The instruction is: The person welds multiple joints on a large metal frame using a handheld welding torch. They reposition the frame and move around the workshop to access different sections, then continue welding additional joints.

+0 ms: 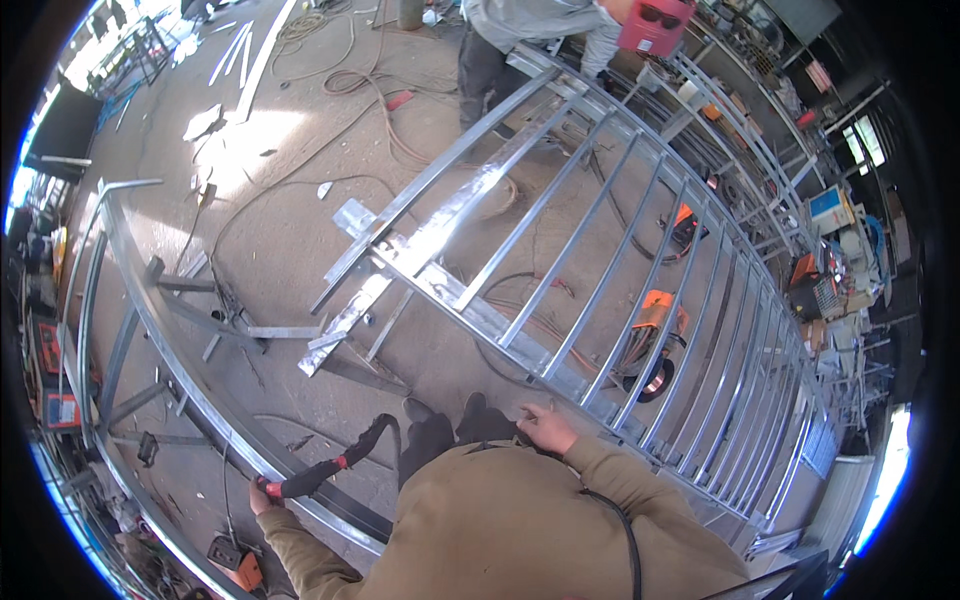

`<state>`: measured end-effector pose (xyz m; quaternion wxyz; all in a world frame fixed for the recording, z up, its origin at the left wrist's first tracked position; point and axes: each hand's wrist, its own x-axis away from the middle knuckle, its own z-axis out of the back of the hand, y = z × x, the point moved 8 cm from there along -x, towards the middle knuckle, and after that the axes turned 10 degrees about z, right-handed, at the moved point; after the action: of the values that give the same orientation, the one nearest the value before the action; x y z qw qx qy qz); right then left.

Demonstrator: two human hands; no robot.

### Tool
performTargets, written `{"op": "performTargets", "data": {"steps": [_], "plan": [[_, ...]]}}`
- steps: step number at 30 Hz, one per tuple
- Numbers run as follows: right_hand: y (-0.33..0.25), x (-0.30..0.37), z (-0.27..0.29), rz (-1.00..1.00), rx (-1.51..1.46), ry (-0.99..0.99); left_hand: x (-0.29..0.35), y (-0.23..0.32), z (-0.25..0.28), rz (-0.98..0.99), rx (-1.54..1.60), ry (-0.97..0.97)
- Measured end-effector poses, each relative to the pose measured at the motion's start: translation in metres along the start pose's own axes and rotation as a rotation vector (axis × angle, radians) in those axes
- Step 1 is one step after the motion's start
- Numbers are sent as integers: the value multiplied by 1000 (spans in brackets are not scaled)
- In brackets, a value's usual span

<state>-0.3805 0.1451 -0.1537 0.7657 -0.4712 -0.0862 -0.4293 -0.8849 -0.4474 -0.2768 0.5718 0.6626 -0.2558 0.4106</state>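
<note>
My left hand is closed round the end of a welding torch, at the lower left. The torch has a black-sleeved cable with red bands, which loops toward my legs. Close by runs a curved metal rail of a frame on the left. My right hand is empty, its fingers partly stretched out, just beside the near edge of a long barred metal frame. Parallel bars cross this frame toward the right.
Across the frame another person bends over its far corner, with a red welding mask. Cables trail over the floor. An orange wire feeder with a copper-coloured spool shows beneath the bars. Cluttered racks line the right.
</note>
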Motion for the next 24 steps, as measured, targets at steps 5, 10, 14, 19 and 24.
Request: {"op": "performTargets", "data": {"steps": [5, 10, 14, 19, 24], "plan": [[39, 13, 8, -101, 27, -37, 115, 42, -43, -609, -903, 836], [46, 17, 17, 54, -63, -20, 206, -23, -188, -1036, -1025, 492], [65, 32, 22, 51, -144, 12, 243, -136, -299, -986, -1254, -15], [96, 57, 14, -71, -347, 41, 274, -260, -373, -644, -1544, -605], [113, 71, -6, -114, -441, 127, 234, -310, -405, -499, -1810, -835]]}}
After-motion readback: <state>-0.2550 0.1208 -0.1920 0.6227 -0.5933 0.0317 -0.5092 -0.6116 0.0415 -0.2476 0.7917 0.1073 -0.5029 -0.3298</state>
